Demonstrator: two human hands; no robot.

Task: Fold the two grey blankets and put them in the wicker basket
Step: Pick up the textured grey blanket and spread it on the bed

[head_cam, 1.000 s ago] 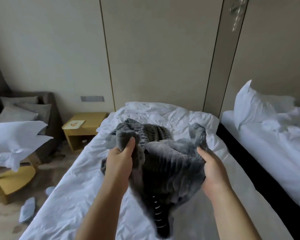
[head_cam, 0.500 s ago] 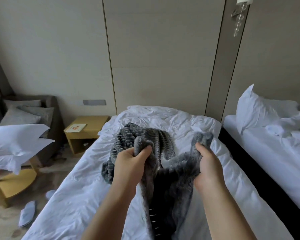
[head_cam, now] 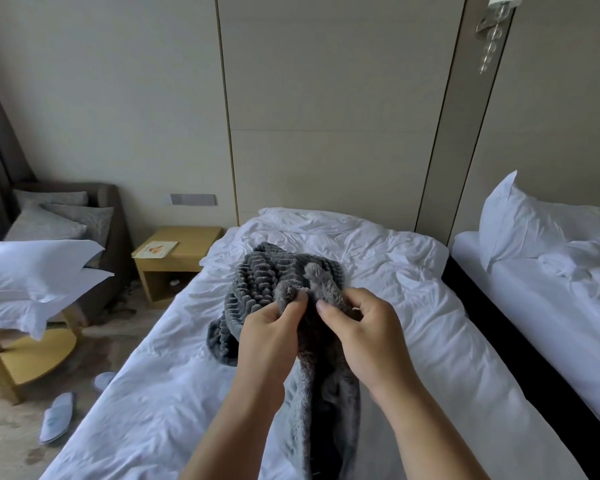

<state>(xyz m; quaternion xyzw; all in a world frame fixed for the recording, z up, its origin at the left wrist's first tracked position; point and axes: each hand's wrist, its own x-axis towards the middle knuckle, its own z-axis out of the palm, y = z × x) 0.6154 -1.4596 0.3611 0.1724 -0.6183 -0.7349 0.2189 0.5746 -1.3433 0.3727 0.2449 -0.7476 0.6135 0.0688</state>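
Above the bed [head_cam: 413, 306], the left hand [head_cam: 274, 327] and right hand [head_cam: 364, 327] each pinch a corner of the blanket [head_cam: 326, 393], the corners almost touching. The rest hangs toward the bed's foot, with a ribbed grey heap [head_cam: 257, 282] lying mid-bed behind. Best to align the corners exactly, take both in one hand, then slide the other down the edge.

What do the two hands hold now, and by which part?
The grey blanket: left hand and right hand each pinch one corner, close together.
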